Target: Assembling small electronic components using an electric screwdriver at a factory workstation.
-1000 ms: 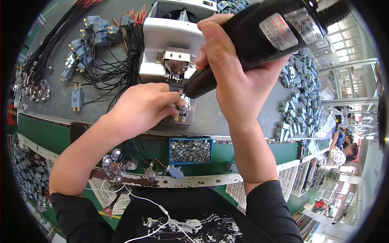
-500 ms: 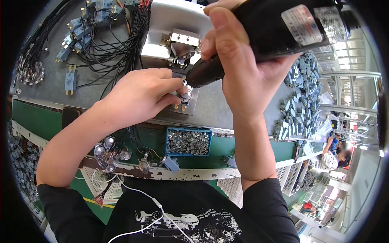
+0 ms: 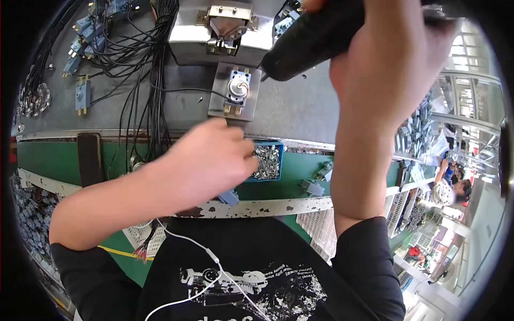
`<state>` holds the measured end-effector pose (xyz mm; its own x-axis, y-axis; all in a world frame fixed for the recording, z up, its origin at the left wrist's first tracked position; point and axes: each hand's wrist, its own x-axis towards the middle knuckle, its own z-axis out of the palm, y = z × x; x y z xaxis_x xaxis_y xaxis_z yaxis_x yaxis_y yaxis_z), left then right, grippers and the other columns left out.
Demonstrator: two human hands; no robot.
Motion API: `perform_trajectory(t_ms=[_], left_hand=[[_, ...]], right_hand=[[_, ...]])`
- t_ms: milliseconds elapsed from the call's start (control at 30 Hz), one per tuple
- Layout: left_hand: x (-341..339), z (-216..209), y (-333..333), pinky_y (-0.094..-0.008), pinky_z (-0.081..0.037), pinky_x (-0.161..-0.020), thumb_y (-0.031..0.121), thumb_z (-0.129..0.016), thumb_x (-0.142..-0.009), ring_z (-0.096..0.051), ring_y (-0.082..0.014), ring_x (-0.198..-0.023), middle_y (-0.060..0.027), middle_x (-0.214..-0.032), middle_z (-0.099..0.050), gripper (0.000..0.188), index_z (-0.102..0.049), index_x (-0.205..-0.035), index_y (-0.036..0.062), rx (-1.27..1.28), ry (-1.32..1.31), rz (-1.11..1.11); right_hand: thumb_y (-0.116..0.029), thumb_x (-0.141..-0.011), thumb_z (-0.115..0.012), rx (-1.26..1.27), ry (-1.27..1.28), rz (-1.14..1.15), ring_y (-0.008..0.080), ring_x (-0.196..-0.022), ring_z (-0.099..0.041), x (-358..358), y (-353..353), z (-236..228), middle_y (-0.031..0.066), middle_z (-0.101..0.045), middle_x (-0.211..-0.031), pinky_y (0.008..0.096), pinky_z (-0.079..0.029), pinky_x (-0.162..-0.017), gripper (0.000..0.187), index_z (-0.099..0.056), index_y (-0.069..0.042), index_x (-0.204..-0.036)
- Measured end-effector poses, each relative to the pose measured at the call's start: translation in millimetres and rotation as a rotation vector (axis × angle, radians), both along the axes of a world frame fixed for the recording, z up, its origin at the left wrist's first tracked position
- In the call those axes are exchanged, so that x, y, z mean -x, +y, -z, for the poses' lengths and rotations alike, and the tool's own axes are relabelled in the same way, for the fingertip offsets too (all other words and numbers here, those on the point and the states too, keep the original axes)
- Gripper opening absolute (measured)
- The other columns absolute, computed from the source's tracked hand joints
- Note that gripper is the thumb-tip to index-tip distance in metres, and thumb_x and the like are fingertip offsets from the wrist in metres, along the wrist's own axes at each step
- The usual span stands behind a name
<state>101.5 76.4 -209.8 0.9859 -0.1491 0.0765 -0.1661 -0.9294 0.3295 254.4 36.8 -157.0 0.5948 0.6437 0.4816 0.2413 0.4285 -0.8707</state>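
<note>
My right hand (image 3: 377, 75) is wrapped round a black electric screwdriver (image 3: 310, 45), its tip slanting down to the left. Beside that tip, a grey-blue switch-like block (image 3: 233, 107) with brass terminals and a round metal piece on top (image 3: 238, 87) lies on a small metal plate (image 3: 218, 91). A black wire runs from the block to the left. My left hand (image 3: 217, 158), slightly blurred, has its fingers curled at the blue tray (image 3: 281, 160) of small metal clips. What its fingertips pinch, if anything, cannot be made out.
A metal fixture (image 3: 227, 27) stands behind the plate. Bundled black wires (image 3: 158, 80) and several grey-blue blocks (image 3: 85, 32) lie on the left; more blocks (image 3: 412, 131) are heaped at right. Loose blocks (image 3: 312, 187) lie on the green ledge. Another person (image 3: 444, 190) is far right.
My left hand has left the block on the plate and moved down to the blue tray. The screwdriver has lifted off the block, to the right and up, still in my right hand.
</note>
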Motion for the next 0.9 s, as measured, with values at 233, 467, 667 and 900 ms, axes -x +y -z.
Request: perform_trajectory(t_ms=[233, 467, 667, 900], left_hand=[[-3, 16, -17, -0.0323, -0.045, -0.077, 0.018, -0.07, -0.072, -0.062, -0.0182, -0.087, -0.0005, -0.082, -0.062, 0.011, -0.064, -0.079, 0.0125, -0.131, 0.065, 0.111], [-4, 22, -16, -0.0374, -0.051, -0.079, 0.014, -0.067, -0.079, -0.064, -0.0224, -0.088, -0.0041, -0.086, -0.063, 0.017, -0.063, -0.094, 0.0079, 0.113, 0.093, 0.047], [-8, 19, -14, -0.0375, -0.052, -0.078, 0.013, -0.065, -0.081, -0.066, -0.0235, -0.09, -0.0051, -0.087, -0.065, 0.011, -0.066, -0.091, 0.0081, 0.17, 0.051, 0.091], [1, 26, -12, -0.04, -0.053, -0.078, 0.014, -0.063, -0.084, -0.066, -0.0255, -0.09, -0.0062, -0.085, -0.065, 0.008, -0.067, -0.088, 0.0082, 0.245, -0.032, 0.118]], right_hand=[[0.009, -0.086, -0.076, -0.082, 0.012, 0.03, 0.0114, -0.071, -0.066, -6, 18, -18, 0.0081, -0.07, -0.089, 0.0245, -0.053, -0.06, 0.025, -0.066, 0.004, -0.108], [0.009, -0.086, -0.077, -0.169, 0.023, 0.064, 0.0115, -0.071, -0.067, -7, 38, -44, 0.0083, -0.07, -0.089, 0.0246, -0.053, -0.059, 0.027, -0.065, 0.003, -0.11], [0.013, -0.087, -0.073, -0.996, -0.678, -0.417, 0.0143, -0.079, -0.068, -52, 128, -32, 0.0108, -0.066, -0.098, 0.0262, -0.056, -0.063, 0.074, -0.03, -0.003, -0.145], [0.005, -0.089, -0.076, -0.428, 0.082, -0.156, 0.0164, -0.076, -0.068, 19, 65, -37, 0.0128, -0.067, -0.101, 0.0276, -0.056, -0.062, 0.05, -0.046, 0.003, -0.128]])
